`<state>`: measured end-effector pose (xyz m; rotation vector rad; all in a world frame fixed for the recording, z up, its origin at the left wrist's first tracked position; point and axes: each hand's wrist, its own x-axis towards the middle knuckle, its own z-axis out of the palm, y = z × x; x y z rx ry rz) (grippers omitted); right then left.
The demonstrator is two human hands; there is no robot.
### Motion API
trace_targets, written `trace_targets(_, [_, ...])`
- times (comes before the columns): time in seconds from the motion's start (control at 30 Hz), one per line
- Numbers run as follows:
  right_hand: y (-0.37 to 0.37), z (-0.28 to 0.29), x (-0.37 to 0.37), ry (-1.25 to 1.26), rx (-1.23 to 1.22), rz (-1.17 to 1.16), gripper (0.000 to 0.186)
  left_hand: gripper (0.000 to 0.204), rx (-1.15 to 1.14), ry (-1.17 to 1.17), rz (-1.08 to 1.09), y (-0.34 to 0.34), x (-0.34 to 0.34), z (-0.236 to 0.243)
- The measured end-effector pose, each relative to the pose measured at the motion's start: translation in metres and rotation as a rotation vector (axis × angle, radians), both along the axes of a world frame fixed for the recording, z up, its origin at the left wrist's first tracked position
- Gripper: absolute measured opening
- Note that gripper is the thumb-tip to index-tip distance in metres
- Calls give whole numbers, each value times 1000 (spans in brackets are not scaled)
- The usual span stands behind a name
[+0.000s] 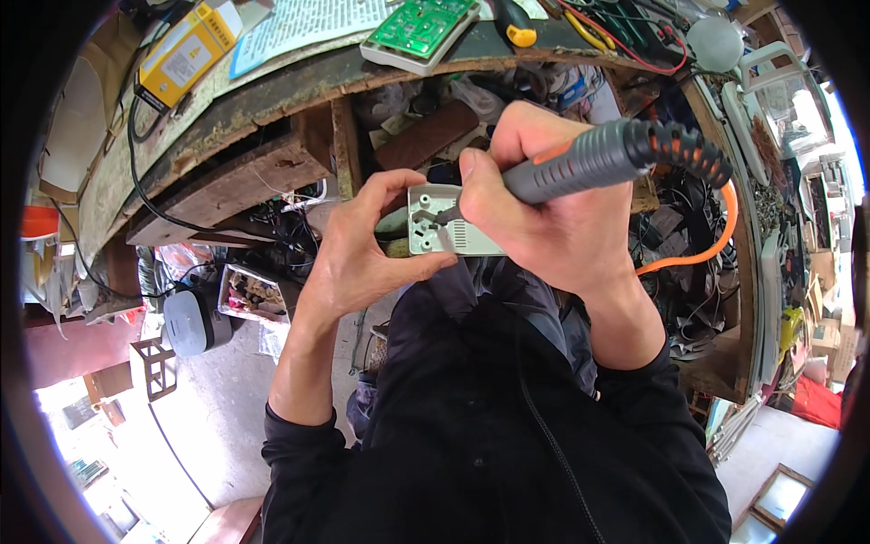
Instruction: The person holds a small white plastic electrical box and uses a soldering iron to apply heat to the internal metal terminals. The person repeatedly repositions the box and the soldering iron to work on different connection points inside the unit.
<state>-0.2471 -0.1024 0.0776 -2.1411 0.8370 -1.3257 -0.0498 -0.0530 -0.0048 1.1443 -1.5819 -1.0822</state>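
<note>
In front of my lap, my left hand [353, 240] grips a small white plastic housing [467, 240] by its left end, thumb along the near edge and fingers on the far edge. Its open inner side faces up, showing round posts and a row of slots. My right hand [562, 208] is closed around the thick grey-and-orange handle of what looks like a soldering iron [580, 163]. Its dark tip reaches into the housing, touching or just above the inner posts; I cannot tell which. An orange cord [689, 261] runs from the handle's back end.
On the worn bench [272, 109] ahead lie a green circuit board [421, 27] in a white case, a black-and-yellow screwdriver [518, 33], a printed sheet [304, 32] and a yellow box [186, 59]. Cluttered shelves sit beneath. A box of small parts [254, 295] stands at left.
</note>
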Motion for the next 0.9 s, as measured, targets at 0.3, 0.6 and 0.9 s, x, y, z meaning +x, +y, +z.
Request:
trace_targets(0.3, [0,0,0,3,-38,3,30,75,18,-3,3,1,0,1])
trace_targets(0.6, [1,1,0,21,-11,-11,31,75,-46,-19,8,-1,1,-5])
trace_targets(0.9, [0,1,0,20,-22,-3,31,76,-63,-26,11,-1,1,-5])
